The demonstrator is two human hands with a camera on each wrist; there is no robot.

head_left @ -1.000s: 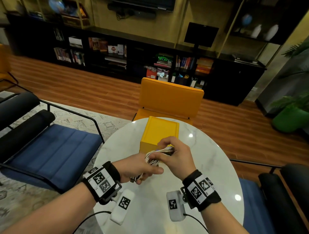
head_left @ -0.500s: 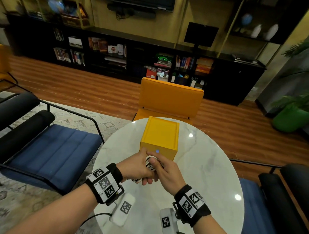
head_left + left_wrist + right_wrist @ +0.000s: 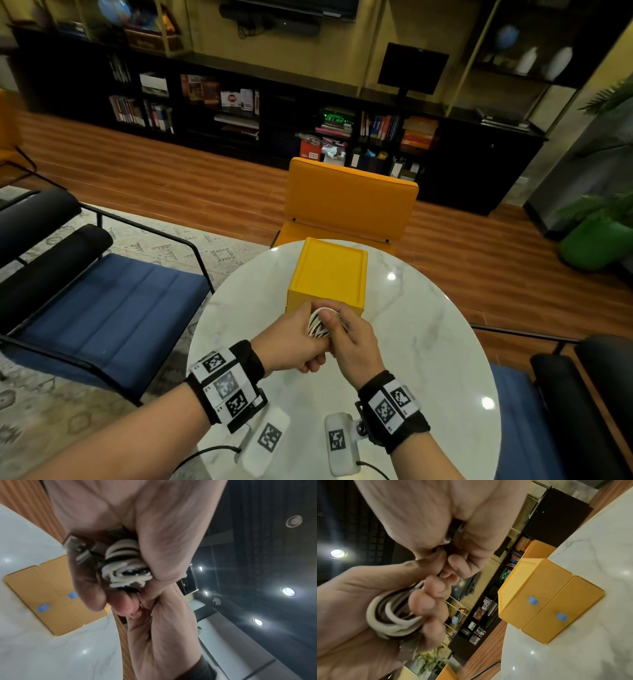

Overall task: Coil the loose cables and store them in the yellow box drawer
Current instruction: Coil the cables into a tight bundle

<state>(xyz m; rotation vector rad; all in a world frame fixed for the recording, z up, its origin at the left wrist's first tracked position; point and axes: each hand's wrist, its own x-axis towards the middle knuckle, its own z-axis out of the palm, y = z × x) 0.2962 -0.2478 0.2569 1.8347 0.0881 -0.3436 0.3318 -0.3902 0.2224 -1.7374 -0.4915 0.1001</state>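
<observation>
Just before the box (image 3: 328, 275), a smooth yellow cube on the round marble table (image 3: 428, 342), both hands clamp a tight coil (image 3: 318, 325) of white and black cables: left hand (image 3: 291, 341) fisted, right hand (image 3: 354, 342) pinching.

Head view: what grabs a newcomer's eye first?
The bright yellow plastic drawer box at the far middle of the round white marble table, both drawers shut. Just in front of it, the left hand and right hand meet, gripping a black-and-white coiled cable bundle. Behind stands a yellow chair.
</observation>
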